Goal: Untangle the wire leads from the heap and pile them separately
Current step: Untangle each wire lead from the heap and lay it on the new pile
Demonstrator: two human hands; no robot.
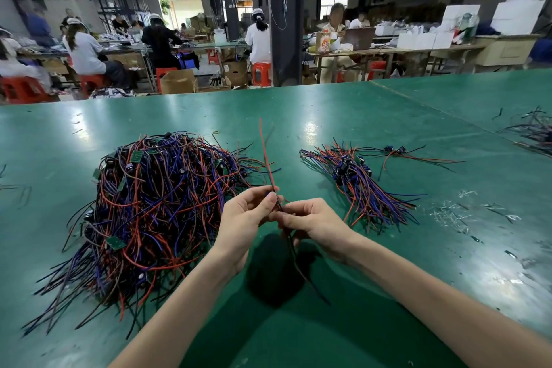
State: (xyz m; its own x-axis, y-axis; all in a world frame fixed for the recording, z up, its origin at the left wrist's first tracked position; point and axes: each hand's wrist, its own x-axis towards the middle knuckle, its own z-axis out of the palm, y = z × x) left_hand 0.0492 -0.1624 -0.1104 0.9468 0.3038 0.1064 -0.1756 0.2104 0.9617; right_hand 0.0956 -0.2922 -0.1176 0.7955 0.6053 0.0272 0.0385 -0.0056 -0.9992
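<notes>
In the head view, a single wire lead (266, 158) is held up above the green worktop (388, 116), toward the middle of its near edge; it is pinched between the thumb and fingertips of the left hand (245, 219), and just below that it is pinched by the curled fingers of the right hand (313, 225), the two hands almost touching; its red strand is seen rising away from the fingers, while a dark strand hangs down between the wrists toward the near edge. The heap (155, 203), a tangled mound of red, blue and black leads with small green boards, is spread over the left part of the worktop, just beside the left hand; the sorted pile (361, 185), its leads laid roughly parallel, is set on the right part, apart from the heap and near the right hand; a loose lead (397, 153) is laid just beyond that pile; clear film scraps (448, 213) are scattered toward the right edge; a further bundle (534, 128) is cut off at the right edge.
</notes>
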